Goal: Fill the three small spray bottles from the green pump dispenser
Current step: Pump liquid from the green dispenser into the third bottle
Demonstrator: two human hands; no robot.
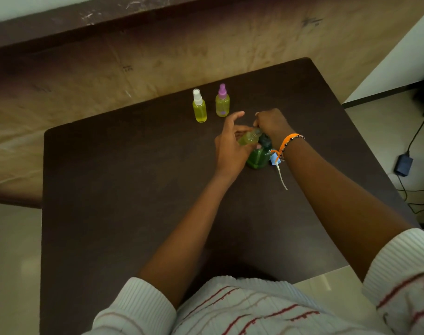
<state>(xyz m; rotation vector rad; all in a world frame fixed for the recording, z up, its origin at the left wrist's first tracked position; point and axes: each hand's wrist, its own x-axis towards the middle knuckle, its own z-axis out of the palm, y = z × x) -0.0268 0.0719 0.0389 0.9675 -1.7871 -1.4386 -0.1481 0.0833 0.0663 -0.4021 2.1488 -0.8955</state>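
- The third small spray bottle [249, 137], uncapped and partly filled with yellow-green liquid, is tilted in my left hand [231, 147], its open neck up against the spout of the green pump dispenser [259, 155] near the middle of the dark table [124, 189].
- I judge this bottle light and thin-walled, likely clear plastic, so a hard squeeze could push liquid back out. A hold around the body, below the neck, looks best. Any drips would make it slippery.
- The dispenser looks heavier and squat, stable on its base. Its pump head is where to press, and that part is hidden under my right hand.
- My left hand curls its thumb and lower fingers round the bottle, while the index finger sticks out straight toward the far side of the table.
- My right hand [270, 123] sits on top of the pump, knuckles up, fingers curled down. I cannot tell exactly how the fingertips lie. An orange bracelet [287, 141] circles that wrist.
- Both forearms reach forward from striped white sleeves and meet over the dispenser.
- The loose blue spray cap [275, 159], with its dip tube trailing toward me, lies just beside the dispenser.
- The white-capped bottle [199, 106] and purple-capped bottle [222, 101] stand upright, filled and capped, a little beyond my hands.
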